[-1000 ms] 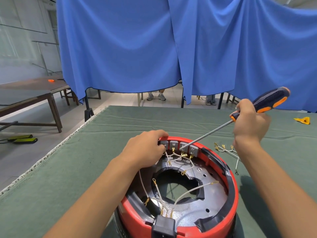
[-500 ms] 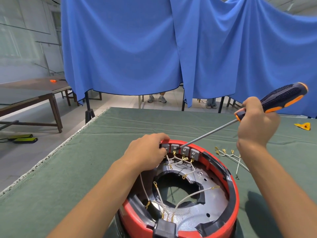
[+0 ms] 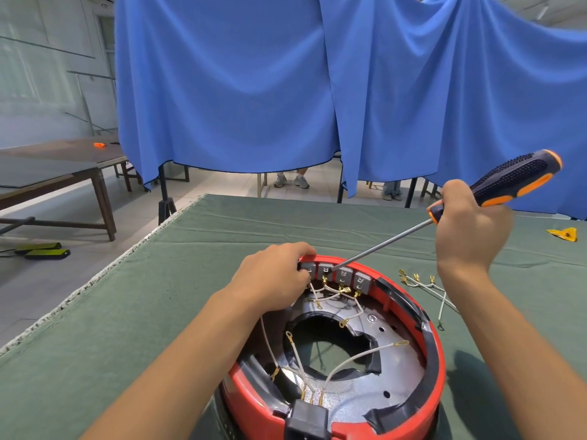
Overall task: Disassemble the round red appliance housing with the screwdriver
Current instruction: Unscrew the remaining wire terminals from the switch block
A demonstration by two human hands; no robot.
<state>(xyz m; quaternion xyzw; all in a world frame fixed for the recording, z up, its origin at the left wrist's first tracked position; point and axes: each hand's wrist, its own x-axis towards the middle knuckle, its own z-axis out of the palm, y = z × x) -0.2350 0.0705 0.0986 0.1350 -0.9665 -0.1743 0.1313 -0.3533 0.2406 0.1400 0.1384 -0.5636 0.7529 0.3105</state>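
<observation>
R hand (image 3: 470,236) grips screwdriver (image 3: 508,182), tip at housing (image 3: 436,369) far rim

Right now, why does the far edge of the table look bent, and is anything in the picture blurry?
Head view: the wide-angle lens bows the green table edge. The right hand holding the screwdriver is slightly smeared, as is the left hand on the red housing; the blue curtain looks soft. Light is even, shadows faint, with glare on the housing's metal plate.

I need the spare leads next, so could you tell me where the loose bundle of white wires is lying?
In the head view, the loose white wires lie on the green cloth, just right of the red housing and below the right hand.
</observation>
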